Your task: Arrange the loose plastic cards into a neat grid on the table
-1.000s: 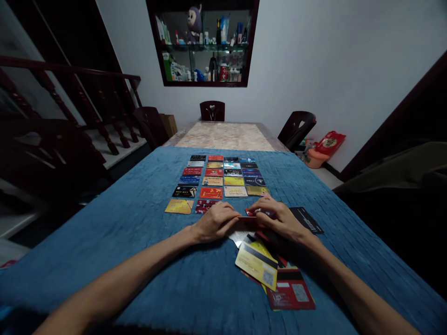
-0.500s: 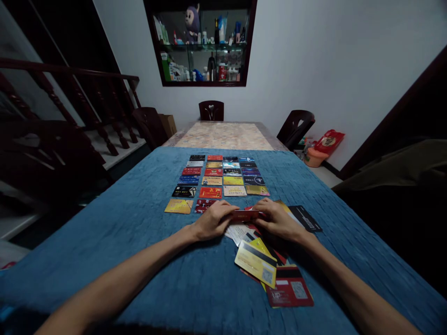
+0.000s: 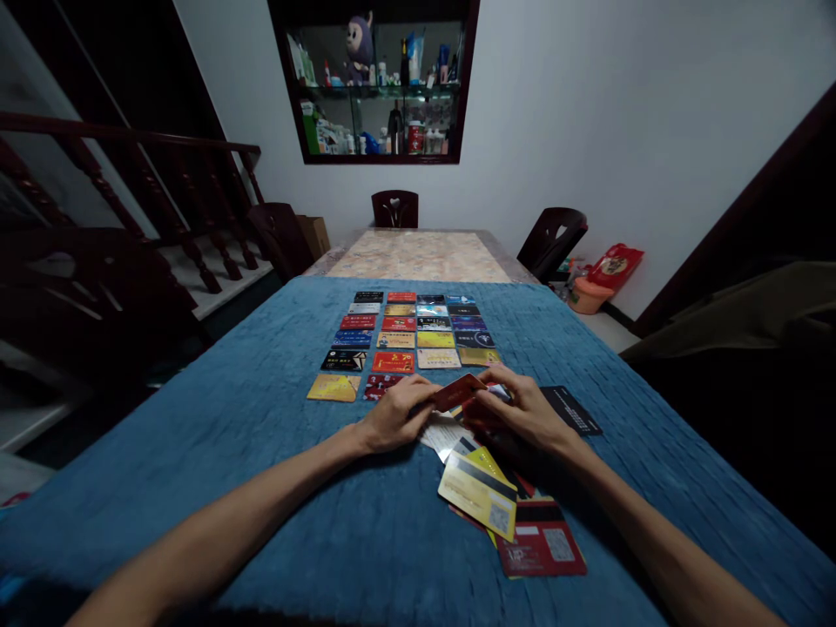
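Note:
Between my two hands a dark red card [image 3: 460, 393] is held up at a tilt. My left hand [image 3: 398, 414] pinches its left end, and my right hand [image 3: 519, 405] grips the right end. Under and in front of my right hand lies a loose heap of cards, with a yellow card [image 3: 480, 493] on top and a red card [image 3: 543, 544] nearest me. Beyond my hands, several cards lie face up in neat rows, among them a gold card [image 3: 333, 387] and a maroon card [image 3: 382, 386], partly hidden by my left hand.
A blue cloth [image 3: 215, 418] covers the near part of the table, and the bare marbled tabletop [image 3: 418, 252] shows behind. A black card [image 3: 573, 410] lies right of my right hand. Dark wooden chairs, like the far chair [image 3: 395, 209], surround the table.
The red card between my hands has turned from nearly flat and edge-on to tilted, its right end raised. The rows of cards have stayed put.

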Available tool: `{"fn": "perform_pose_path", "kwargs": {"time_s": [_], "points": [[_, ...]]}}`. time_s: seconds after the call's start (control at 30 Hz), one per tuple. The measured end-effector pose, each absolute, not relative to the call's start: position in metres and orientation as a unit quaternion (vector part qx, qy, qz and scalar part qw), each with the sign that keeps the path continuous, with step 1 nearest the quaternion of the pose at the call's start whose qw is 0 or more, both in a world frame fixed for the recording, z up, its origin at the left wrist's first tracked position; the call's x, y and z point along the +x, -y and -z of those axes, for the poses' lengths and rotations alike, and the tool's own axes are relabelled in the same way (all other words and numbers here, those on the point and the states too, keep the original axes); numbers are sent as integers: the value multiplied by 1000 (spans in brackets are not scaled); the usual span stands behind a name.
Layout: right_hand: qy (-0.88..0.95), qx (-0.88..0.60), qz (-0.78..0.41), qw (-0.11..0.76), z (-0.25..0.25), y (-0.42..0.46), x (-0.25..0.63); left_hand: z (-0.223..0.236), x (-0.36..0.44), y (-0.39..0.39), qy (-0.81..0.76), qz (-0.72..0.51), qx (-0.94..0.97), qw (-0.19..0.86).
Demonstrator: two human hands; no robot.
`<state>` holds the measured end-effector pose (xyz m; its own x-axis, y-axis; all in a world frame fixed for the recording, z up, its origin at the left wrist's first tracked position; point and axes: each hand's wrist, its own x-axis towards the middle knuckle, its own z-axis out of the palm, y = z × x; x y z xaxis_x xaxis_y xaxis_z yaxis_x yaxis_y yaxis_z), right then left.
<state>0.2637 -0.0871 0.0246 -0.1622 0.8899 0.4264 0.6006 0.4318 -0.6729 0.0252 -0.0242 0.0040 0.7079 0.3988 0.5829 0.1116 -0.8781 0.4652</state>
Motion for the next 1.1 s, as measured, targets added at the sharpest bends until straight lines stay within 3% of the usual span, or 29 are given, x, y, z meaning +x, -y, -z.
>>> {"fn": "perform_pose_path", "kwargs": {"time_s": [0.17, 0.57, 0.83, 1.1], "points": [[721, -489, -167, 462, -29, 92, 256, -6, 27, 27, -125, -341, 908, 206], [797, -400, 119, 437, -35, 100, 252, -12, 29, 43, -131, -401, 886, 195], [835, -398, 122, 360, -36, 104, 246, -15, 31, 54, -139, -437, 865, 206], [845, -375, 153, 351, -30, 103, 238, -10, 34, 54, -153, -441, 862, 199]]}}
